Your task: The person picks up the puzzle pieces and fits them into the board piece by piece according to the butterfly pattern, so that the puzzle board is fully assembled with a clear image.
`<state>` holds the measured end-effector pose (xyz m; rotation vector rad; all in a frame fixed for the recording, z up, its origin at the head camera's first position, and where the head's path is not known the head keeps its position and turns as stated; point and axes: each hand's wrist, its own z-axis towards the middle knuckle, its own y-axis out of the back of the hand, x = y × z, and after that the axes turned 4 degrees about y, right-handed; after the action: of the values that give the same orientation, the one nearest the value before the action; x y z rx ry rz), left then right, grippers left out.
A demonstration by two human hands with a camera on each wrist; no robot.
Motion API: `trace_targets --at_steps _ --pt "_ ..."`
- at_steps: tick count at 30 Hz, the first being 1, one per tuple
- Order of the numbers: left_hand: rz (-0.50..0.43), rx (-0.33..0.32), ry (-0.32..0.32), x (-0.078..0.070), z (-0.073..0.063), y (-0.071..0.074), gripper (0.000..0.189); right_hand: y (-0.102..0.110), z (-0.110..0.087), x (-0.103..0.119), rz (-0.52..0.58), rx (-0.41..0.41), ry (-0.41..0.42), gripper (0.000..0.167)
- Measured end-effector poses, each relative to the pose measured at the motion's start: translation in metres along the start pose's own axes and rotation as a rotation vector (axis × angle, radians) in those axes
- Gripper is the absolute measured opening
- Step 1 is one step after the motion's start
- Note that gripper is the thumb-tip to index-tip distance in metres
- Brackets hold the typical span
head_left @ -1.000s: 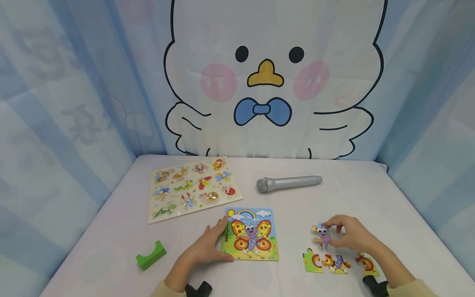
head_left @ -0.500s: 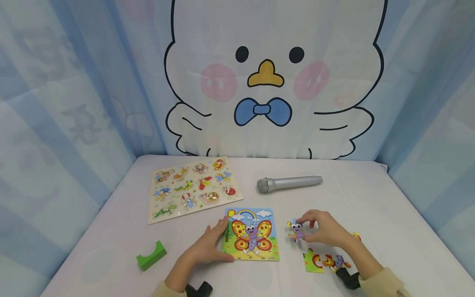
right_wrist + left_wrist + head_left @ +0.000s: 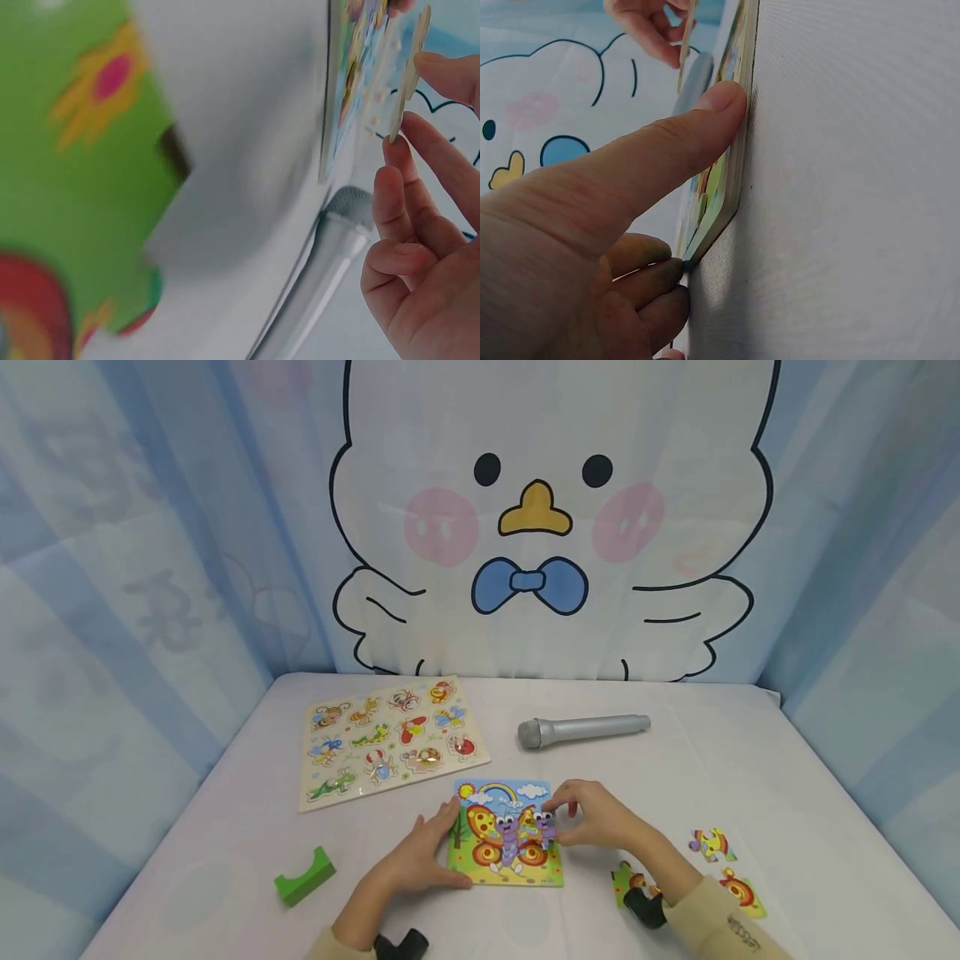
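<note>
My left hand (image 3: 420,857) holds the square butterfly puzzle board (image 3: 504,877) by its left side, thumb at the lower left edge. In the left wrist view, that thumb presses the edge of the board (image 3: 733,184) and the other fingers bend at its corner. Thumb and fingertips of my right hand (image 3: 600,817) pinch a puzzle piece (image 3: 544,832) with the purple butterfly face. Seen from above, this piece overlaps the board's right part. Edge-on in the right wrist view, the piece (image 3: 411,71) stands apart from the board's surface (image 3: 355,56).
Loose puzzle pieces (image 3: 713,845) lie at the right, partly covered by my right forearm. A silver toy microphone (image 3: 588,730) lies behind the board. To the back left is a wooden insect puzzle (image 3: 393,739). A green arched block (image 3: 306,878) sits at the left.
My right hand has carried the butterfly-face piece leftward from above the loose pieces to over the board's right side. My left hand and the board have stayed put.
</note>
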<state>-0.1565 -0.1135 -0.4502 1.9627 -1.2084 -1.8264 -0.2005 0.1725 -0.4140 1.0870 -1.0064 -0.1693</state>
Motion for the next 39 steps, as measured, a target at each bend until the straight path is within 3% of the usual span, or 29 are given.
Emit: trace_targets --at_steps 7,17,39 --pt "0.003 0.002 -0.01 0.0 0.0 0.001 0.108 -0.012 0.019 0.011 -0.007 0.038 0.016 0.032" --pt "0.014 -0.001 -0.031 0.001 0.001 0.001 0.108 -0.026 0.04 0.019 -0.021 0.109 -0.062 0.031" --pt "0.001 -0.002 -0.022 0.002 0.001 0.001 0.108 -0.035 0.049 0.031 -0.144 0.134 -0.17 0.03"
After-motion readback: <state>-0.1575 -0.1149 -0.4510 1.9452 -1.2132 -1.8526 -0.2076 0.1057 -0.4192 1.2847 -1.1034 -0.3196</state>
